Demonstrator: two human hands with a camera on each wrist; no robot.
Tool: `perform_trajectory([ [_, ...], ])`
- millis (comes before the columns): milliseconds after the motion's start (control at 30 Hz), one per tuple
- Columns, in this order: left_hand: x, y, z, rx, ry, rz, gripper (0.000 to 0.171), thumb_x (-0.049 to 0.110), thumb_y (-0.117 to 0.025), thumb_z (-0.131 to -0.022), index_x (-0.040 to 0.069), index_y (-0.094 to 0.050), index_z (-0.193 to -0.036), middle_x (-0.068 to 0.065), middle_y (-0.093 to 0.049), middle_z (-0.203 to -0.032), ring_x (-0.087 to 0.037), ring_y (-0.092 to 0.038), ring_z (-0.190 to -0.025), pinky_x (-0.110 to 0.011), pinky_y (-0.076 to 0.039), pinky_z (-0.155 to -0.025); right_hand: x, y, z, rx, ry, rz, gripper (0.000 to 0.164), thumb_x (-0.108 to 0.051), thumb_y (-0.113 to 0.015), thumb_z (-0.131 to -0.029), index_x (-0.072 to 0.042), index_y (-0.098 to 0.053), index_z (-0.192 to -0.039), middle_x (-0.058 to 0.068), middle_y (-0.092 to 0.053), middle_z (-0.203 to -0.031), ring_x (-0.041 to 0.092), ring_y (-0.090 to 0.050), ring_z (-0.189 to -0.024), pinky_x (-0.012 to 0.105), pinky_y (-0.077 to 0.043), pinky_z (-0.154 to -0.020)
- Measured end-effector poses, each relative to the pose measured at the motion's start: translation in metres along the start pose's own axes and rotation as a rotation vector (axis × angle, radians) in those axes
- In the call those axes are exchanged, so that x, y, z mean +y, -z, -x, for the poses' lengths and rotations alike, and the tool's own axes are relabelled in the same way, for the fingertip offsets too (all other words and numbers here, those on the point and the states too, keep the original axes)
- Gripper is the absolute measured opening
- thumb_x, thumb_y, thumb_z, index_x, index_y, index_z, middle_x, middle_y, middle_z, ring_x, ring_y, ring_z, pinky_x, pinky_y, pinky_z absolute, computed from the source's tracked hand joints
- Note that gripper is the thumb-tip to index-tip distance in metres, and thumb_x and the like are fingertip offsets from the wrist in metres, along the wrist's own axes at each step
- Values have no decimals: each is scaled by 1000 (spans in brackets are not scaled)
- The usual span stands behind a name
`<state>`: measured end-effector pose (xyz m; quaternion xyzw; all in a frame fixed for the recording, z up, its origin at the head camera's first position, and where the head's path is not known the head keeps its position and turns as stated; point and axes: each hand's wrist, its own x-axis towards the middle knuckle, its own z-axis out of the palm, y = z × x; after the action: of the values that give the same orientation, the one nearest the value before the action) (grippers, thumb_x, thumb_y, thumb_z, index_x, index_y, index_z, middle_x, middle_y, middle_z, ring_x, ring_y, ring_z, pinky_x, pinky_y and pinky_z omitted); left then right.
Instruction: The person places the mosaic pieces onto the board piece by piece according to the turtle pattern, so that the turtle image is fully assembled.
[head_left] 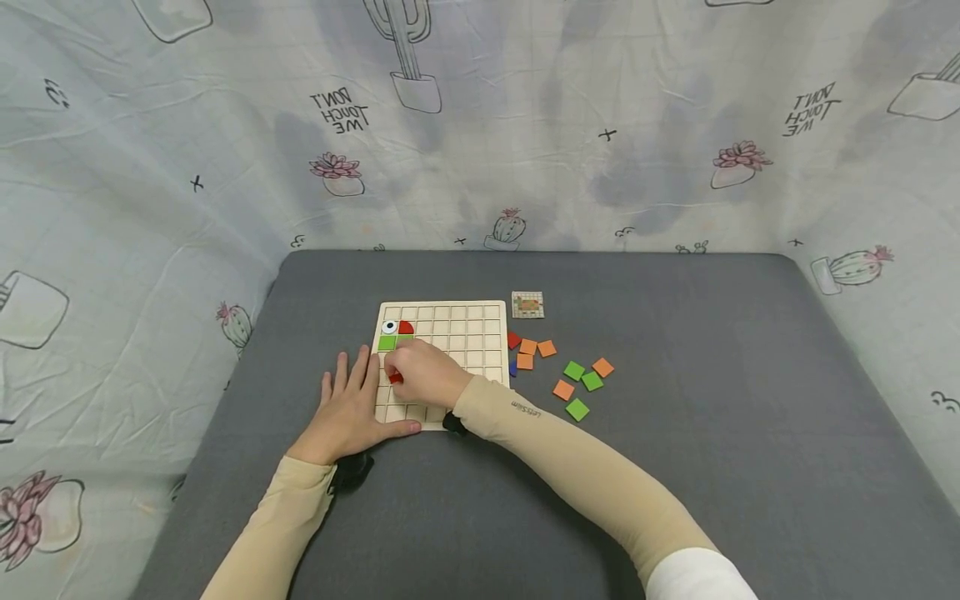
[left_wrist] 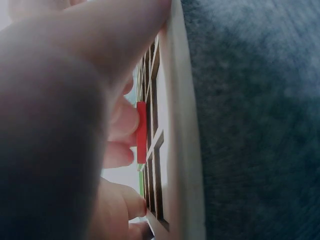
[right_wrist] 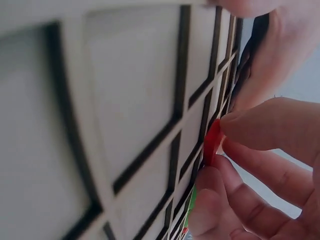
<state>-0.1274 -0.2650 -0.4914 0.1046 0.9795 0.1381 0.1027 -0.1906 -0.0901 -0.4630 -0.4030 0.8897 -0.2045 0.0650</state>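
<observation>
A light wooden grid board (head_left: 480,333) lies on the grey table. My left hand (head_left: 347,408) rests along its left and lower-left edge, fingers spread and thumb on the near edge. Over the board's left columns, my right hand (head_left: 423,372) pinches a red tile (right_wrist: 212,142) between thumb and fingers, at the grid's surface. Whether the tile is seated in a cell I cannot tell. In the upper left cells sit a white eye tile (head_left: 389,327), a red rounded tile (head_left: 406,327) and a green tile (head_left: 387,342); another green one is partly hidden by my right hand.
Right of the board lie loose orange tiles (head_left: 528,347), green tiles (head_left: 577,409), a red tile (head_left: 513,340) and a partly hidden blue tile (head_left: 513,368). A small pattern card (head_left: 528,305) lies by the board's upper right corner. A printed cloth (head_left: 525,125) hangs behind the table.
</observation>
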Motion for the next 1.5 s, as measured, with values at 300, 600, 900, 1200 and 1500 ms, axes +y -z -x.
perform_trajectory([
  [300, 0, 0, 0, 2, -1, -4, 138, 84, -68, -78, -6, -10, -164, -31, -6, -172, -60, 0, -155, -80, -9, -117, -1, -2, -2, 26, -4, 63, 9, -4, -71, -91, -11, -75, -85, -1, -63, -78, 11, -51, -73, 21, -42, -66],
  [600, 0, -1, 1, 4, -2, 3, 136, 81, -70, -79, -7, -9, -164, -31, -6, -171, -60, 0, -155, -80, -8, -117, -1, -3, 0, 89, -58, 132, 10, -7, -72, -92, -11, -77, -85, 3, -70, -84, 12, -60, -74, 24, -48, -61],
  [900, 2, 0, 1, -12, 12, 18, 138, 83, -69, -78, -6, -8, -164, -30, -3, -172, -58, 2, -156, -78, -6, -119, 2, -2, 3, 44, -60, 135, 8, -11, -71, -93, -13, -78, -89, 0, -67, -86, 12, -58, -79, 25, -50, -62],
  [1200, 2, 0, 0, -18, 14, 16, 138, 83, -68, -78, -6, -8, -165, -29, -2, -172, -58, 3, -156, -78, -5, -119, 7, -2, 3, 36, -51, 112, 9, -12, -71, -94, -15, -80, -96, -1, -72, -95, 15, -63, -91, 27, -55, -70],
  [1500, 2, -1, 1, -16, 16, 13, 137, 82, -69, -78, -6, -9, -164, -29, -2, -172, -58, 3, -156, -78, -6, -119, 8, -5, 2, 51, -49, 105, 12, -13, -73, -94, -17, -81, -102, 0, -72, -101, 16, -62, -91, 28, -56, -70],
])
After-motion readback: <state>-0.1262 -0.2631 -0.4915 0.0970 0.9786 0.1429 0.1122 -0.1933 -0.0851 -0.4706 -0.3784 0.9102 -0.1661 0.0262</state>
